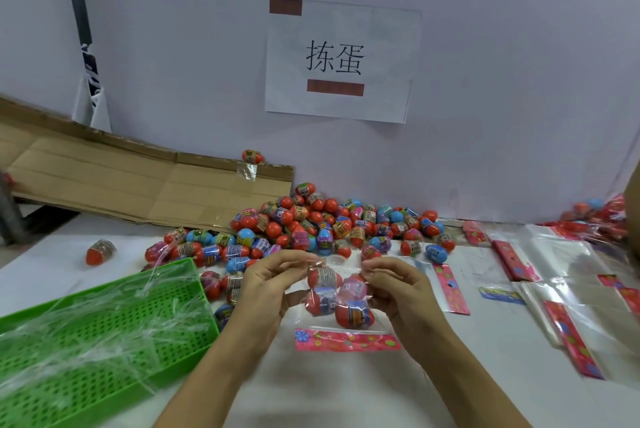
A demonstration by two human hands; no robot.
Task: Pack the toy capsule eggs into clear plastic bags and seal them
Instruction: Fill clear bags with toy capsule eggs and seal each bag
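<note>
Sealing stage: left hand and right hand grip pinched on filled bag mouth. Needing next, probably: flap folded and pressed flat.

green perforated tray, flattened cardboard; paper sign on wall
</note>
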